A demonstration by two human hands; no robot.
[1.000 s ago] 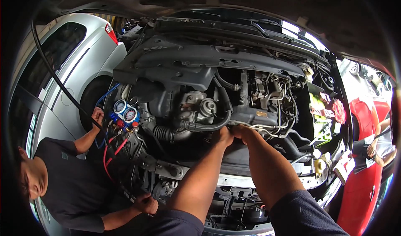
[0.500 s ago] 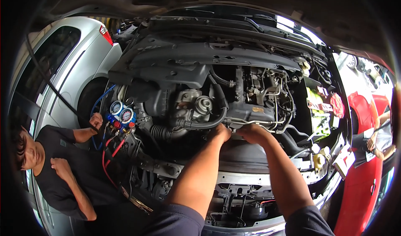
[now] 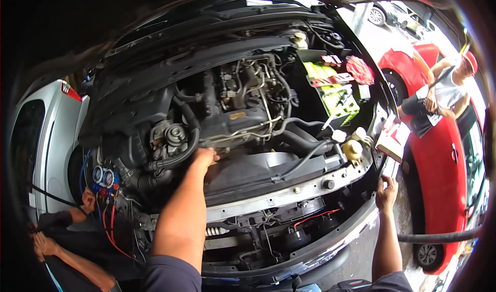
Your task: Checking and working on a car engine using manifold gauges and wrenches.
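Note:
My left hand (image 3: 207,156) reaches down between the engine (image 3: 240,117) and the black fan shroud (image 3: 253,170). Its fingers are mostly hidden there, so their grip does not show. Off to the right, my right hand (image 3: 386,191) is raised by the car's front corner, fingers curled together; what they hold, if anything, is not visible. Just beyond it a red and white box (image 3: 393,139) lies on the fender edge. A curved black hose (image 3: 192,124) runs past the round metal housing (image 3: 174,133), left of my left hand.
At left, a co-worker's hand (image 3: 89,200) is near a blue gauge set (image 3: 106,177) with red hoses (image 3: 109,225). Bright green packages (image 3: 338,98) and a crumpled red cloth (image 3: 360,70) lie in the bay. Another person (image 3: 449,90) stands by a red car (image 3: 439,173).
My right hand has left the engine's front and moved right to the car's corner. My left hand stays down by the engine. The view has swung right.

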